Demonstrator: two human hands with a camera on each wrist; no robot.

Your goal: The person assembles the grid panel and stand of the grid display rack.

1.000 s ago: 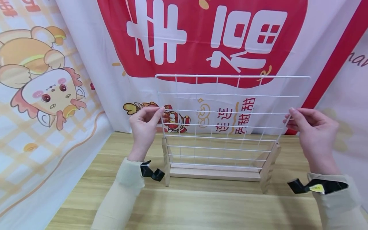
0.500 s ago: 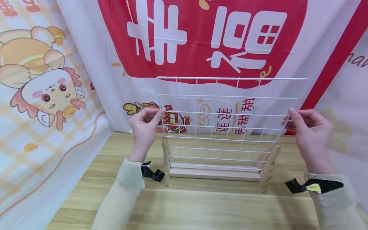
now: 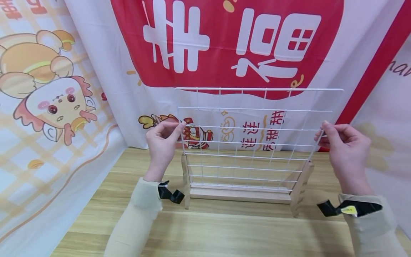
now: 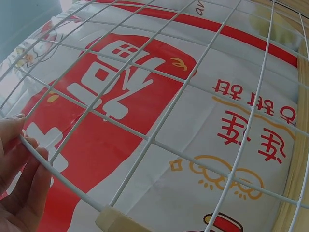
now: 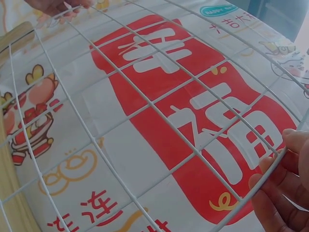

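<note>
A white wire grid panel stands upright in a pale wooden stand, its lower part between the two side posts. My left hand pinches the panel's left edge wire between thumb and fingers. On the opposite side my right hand holds the right edge wire at about the same height. In the left wrist view the left fingers curl round the frame wire just above a post's rounded top. The right wrist view has the right fingers on the other frame wire.
The stand rests on a wood-grain table. Behind it hangs a white cloth with a large red printed patch. Another printed cloth drapes along the left. Black straps sit on both wrists.
The panel's top edge has sunk slightly. My right hand has shifted a little left and down with it, and the left hand has dropped very slightly; both keep their hold.
</note>
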